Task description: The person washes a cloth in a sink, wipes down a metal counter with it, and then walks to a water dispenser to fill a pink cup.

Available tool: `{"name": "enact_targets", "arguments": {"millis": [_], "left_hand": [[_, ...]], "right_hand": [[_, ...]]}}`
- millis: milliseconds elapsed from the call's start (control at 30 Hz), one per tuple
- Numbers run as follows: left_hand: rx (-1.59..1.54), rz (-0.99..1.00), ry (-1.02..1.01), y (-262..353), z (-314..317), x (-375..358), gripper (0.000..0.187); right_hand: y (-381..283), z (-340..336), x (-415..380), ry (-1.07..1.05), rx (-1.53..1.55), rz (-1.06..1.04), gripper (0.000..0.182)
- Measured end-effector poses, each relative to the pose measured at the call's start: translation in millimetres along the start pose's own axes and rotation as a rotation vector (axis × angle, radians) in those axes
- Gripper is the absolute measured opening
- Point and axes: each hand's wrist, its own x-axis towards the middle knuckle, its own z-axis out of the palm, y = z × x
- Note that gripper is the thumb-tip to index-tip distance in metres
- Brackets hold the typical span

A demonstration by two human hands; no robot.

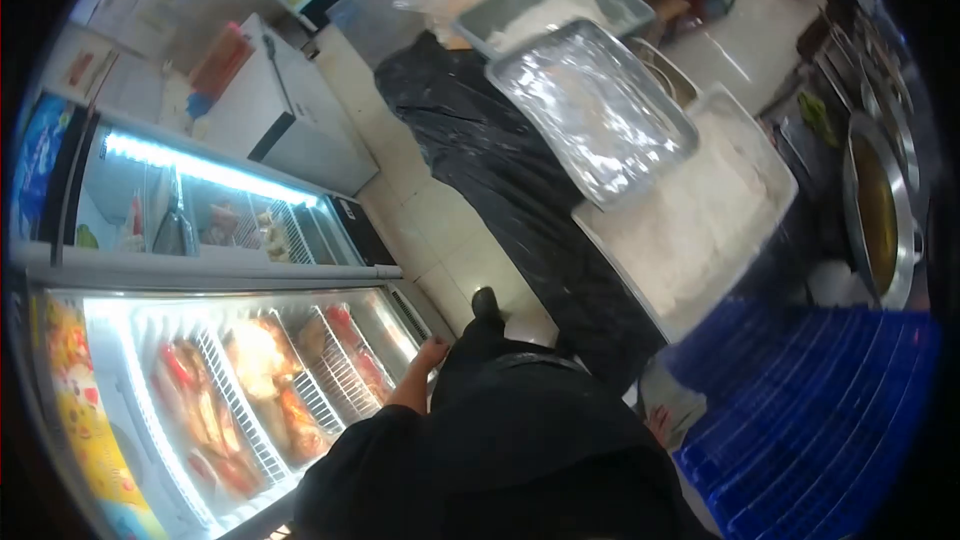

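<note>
My left hand (431, 352) is low beside my body, next to the front edge of a lit glass-front fridge (398, 308). Its fingers look curled in, and what they hold, if anything, is hidden. On my other side, my right hand (658, 424) shows only in part, blurred, beside a pale bag-like thing (681, 402) and blue stacked crates (800, 410). Its fingers cannot be made out. Meat packs (210, 410) and more meat (262, 355) lie on wire racks inside the fridge.
A tray of white powder (690, 220) and a foil-lined tray (595, 110) stand by a black plastic sheet (490, 160). Behind is a grey tub (625, 10). A wok of oil (877, 205) is at the right, a white chest (320, 130) at the upper left.
</note>
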Motion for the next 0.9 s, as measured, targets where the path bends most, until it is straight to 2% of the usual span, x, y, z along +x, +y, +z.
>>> {"name": "enact_targets", "arguments": {"millis": [33,67,133,167,233,267,300,333,367,400,433,467,500,533,567,633,667,733,767,833,900], "left_hand": [[0.049,0.007,-0.034,36.9,-16.2,-4.4,0.036],[0.103,0.014,-0.071,56.7,-25.3,2.0,0.036],[0.027,0.114,-0.052,67.1,-39.8,47.6,0.036],[-0.026,0.193,-0.044,67.6,-51.0,72.4,0.035],[-0.040,0.279,-0.028,54.7,-74.5,143.5,0.037],[-0.043,0.346,-0.018,50.0,-86.1,166.4,0.038],[-0.061,0.264,-0.020,54.1,-109.1,179.5,0.037],[-0.085,0.271,-0.019,49.5,-126.8,202.0,0.037],[0.034,0.303,0.017,43.7,-144.8,233.0,0.036],[0.157,0.327,0.054,41.6,-162.6,253.5,0.036],[0.115,0.392,0.209,41.9,-181.0,261.3,0.034],[0.105,0.384,0.210,43.9,-201.9,268.6,0.034],[0.054,0.348,0.146,47.4,-223.1,277.2,0.035],[0.007,0.315,0.083,53.9,-246.4,284.9,0.037],[0.008,0.312,0.081,64.1,-271.3,283.8,0.037],[-0.221,0.165,-0.062,83.0,-315.3,273.6,0.036],[-0.215,0.162,-0.059,82.6,-324.9,281.0,0.036],[-0.376,0.249,0.046,68.8,-334.6,311.1,0.029],[-0.367,0.242,0.055,76.1,-349.1,310.2,0.029],[-0.450,0.067,0.075,92.7,-376.3,296.2,0.026],[-0.464,0.028,0.079,75.0,-394.4,311.7,0.027]], "right_hand": [[27.1,45.3,-0.1,0.083,0.155,0.009,0.048],[-42.9,-31.4,7.8,-0.123,0.192,0.109,0.046],[-231.5,-238.3,24.1,-0.550,0.187,0.315,0.048],[-243.0,-220.1,30.7,-0.528,0.182,0.306,0.048],[-261.7,-160.5,48.9,-0.152,0.664,-0.189,0.046],[-291.7,-142.0,68.1,-0.129,0.748,-0.266,0.044],[-326.8,-134.5,89.8,-0.107,0.830,-0.352,0.042],[-372.1,-149.2,103.2,-0.226,0.805,-0.325,0.039],[-430.5,-169.5,116.3,-0.345,0.781,-0.299,0.036],[-494.7,-195.7,121.9,-0.306,0.737,-0.432,0.034],[-556.5,-216.3,127.3,-0.272,0.695,-0.560,0.033],[-605.2,-223.1,142.1,-0.293,0.773,-0.600,0.030],[-650.6,-228.8,155.6,-0.316,0.853,-0.634,0.027],[-704.1,-248.9,158.7,-0.401,1.012,-0.517,0.023],[-745.4,-253.1,182.6,-0.350,0.953,-0.619,0.022],[-835.4,-274.0,214.5,-0.287,1.227,-0.723,0.024],[-879.7,-271.6,238.7,-0.316,1.508,-0.720,0.027],[-954.1,-292.5,277.0,-0.329,1.770,-0.662,0.028],[-981.8,-292.8,307.7,-0.298,1.726,-0.619,0.029],[-1020.0,-274.2,379.1,-0.283,1.694,-0.558,0.030],[-1047.0,-238.7,450.0,-0.185,1.636,-0.499,0.033]]}}
